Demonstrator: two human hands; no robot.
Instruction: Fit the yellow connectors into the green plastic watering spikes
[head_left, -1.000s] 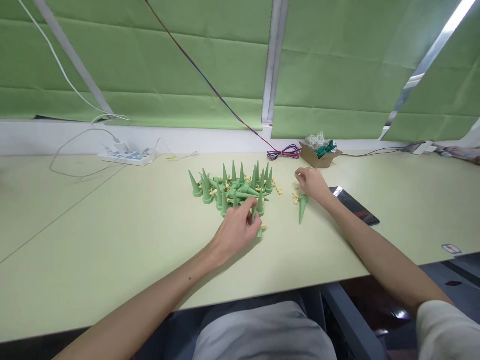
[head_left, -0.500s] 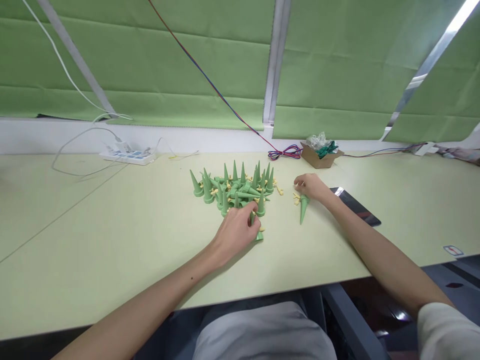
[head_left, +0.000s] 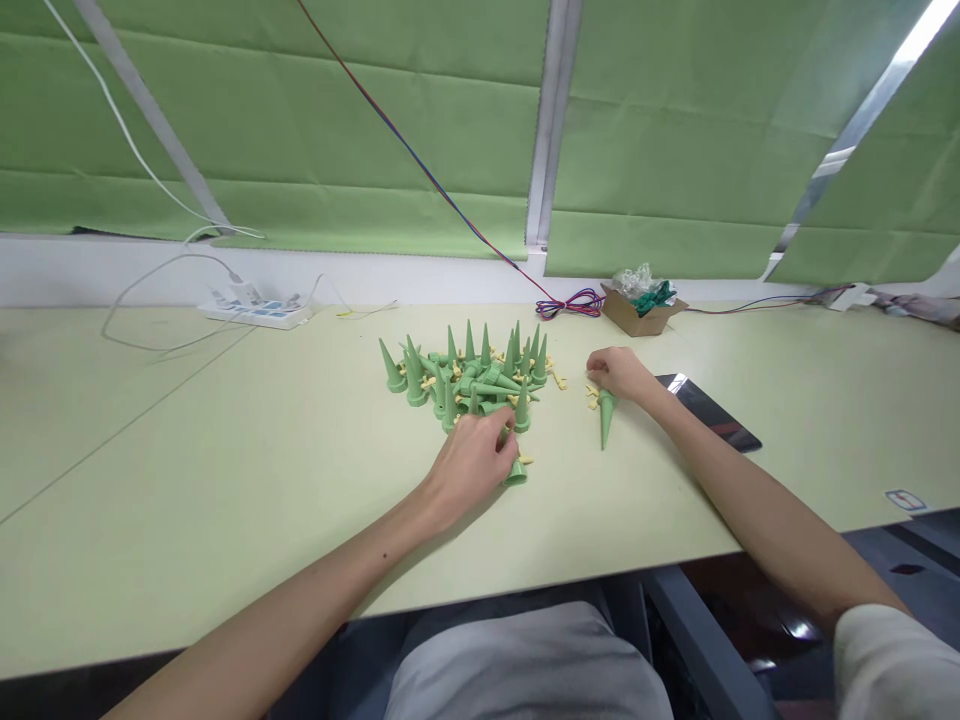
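Green cone-shaped spikes make up a pile in the middle of the table, several upright and others lying, with small yellow valve pieces among them. At the pile's near edge, my left hand is closed around a green spike, whose wide end shows below the fingers; its tip is hidden. My right hand rests to the right of the pile with curled fingers; what they hold, if anything, cannot be made out. Beneath that hand lies another green spike, its tip towards me, beside yellow pieces.
A dark tablet-like slab lies by my right forearm. Farther back are a small cardboard box with plastic and green stuff, a coiled red-and-blue cable, and a white power strip with cords at the left.
The spike in my left hand has tilted, and more of its wide end now shows. My right hand has barely moved.
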